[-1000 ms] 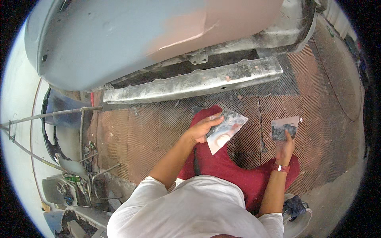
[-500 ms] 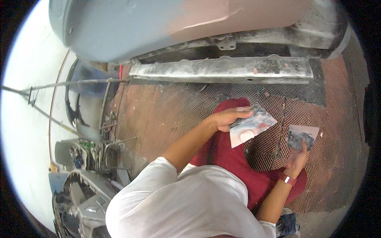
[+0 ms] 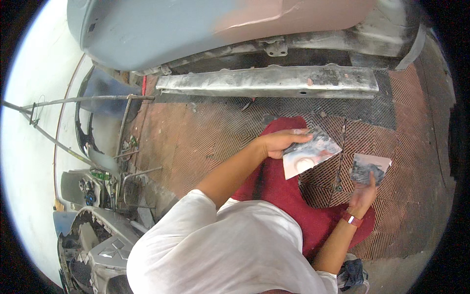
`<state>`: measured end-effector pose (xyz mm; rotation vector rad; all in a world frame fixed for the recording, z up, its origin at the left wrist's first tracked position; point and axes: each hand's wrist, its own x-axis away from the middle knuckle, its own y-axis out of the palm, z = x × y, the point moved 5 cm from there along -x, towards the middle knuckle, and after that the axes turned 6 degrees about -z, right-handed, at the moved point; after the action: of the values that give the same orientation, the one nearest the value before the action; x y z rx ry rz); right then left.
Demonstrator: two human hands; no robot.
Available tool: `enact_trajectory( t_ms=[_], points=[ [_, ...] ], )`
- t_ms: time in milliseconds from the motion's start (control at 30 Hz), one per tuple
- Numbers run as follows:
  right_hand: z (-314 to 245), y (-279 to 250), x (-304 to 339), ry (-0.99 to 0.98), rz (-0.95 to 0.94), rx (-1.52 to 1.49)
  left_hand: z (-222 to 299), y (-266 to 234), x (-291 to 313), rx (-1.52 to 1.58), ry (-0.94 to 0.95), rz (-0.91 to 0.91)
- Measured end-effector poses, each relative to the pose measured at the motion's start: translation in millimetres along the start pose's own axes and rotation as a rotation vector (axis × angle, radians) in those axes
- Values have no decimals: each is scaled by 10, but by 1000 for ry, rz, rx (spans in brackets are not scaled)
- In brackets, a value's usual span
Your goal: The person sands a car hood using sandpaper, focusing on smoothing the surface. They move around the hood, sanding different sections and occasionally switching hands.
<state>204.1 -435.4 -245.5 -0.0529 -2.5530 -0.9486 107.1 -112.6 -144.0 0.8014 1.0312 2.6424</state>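
Note:
My left hand (image 3: 284,142) grips a flat putty board (image 3: 323,147) by its upper left side, the thumb lying on top. Grey and pinkish smears cover that board, and a round whitish lump of putty (image 3: 304,164) sits near its lower edge. Off to the right, my right hand (image 3: 362,198) holds a smaller square putty spreader (image 3: 369,164) from below. The spreader is pale pink with a dark grey smear, and one finger lies along its face. A gap separates the two plates; both are held above my red-trousered legs.
A large grey-blue and pink body panel (image 3: 196,32) spans the top, with a scuffed metal beam (image 3: 264,82) below it. Ridged mats (image 3: 220,132) cover the floor. Leftward stand a pipe frame (image 3: 88,100) and a pile of grey plastic car parts (image 3: 112,250).
The whole view has shifted slightly, with panel and beam now a little higher in the picture. Both hands keep their holds and have barely moved.

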Motion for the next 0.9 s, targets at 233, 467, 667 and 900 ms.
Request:
enact_trajectory(
  t_ms=[233, 467, 667, 900],
  points=[
    [73, 5, 67, 47, 72, 42, -203, -66, -173, 55, -135, -107],
    [51, -147, -114, -17, 201, 156, -86, 8, -643, 67, -248, -137],
    [-602, 191, 284, -72, 231, 85, 163, 309, -444, 38, -276, -48],
    [-1476, 699, 1102, -108, 414, 9, 714, 800, 377, 78, -359, 48]
  ],
)
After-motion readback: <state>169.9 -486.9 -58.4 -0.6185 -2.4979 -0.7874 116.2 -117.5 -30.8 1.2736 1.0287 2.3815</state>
